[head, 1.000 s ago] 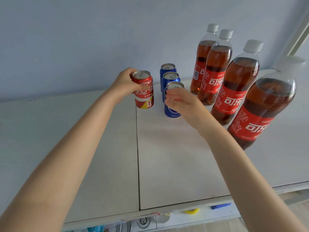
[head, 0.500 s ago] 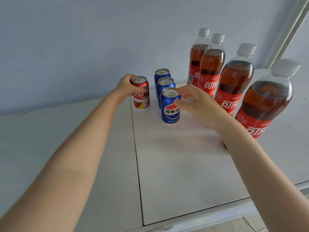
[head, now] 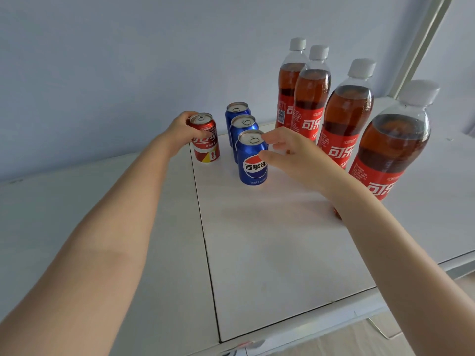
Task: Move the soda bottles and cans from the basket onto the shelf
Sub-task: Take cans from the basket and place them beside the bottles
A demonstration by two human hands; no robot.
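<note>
We see left hand point(head: 181, 131) wrapped round red can point(head: 205, 138), can upright on white shelf point(head: 270, 240). Right hand point(head: 290, 155) loosely spread, fingers just beside front blue can point(head: 252, 160), contact unclear to us. Two more blue cans point(head: 243, 125) lined behind. Four cola bottles point(head: 344, 116) upright at right. Basket out of view.

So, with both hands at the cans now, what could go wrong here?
1. The right hand, open beside the front blue can, could nudge it into the two blue cans standing close behind it.
2. The right forearm lies just in front of the nearest bottle; drawing back carelessly could tip that tall bottle.
3. The left hand has its grip on the red can; a quick release might topple it.
</note>
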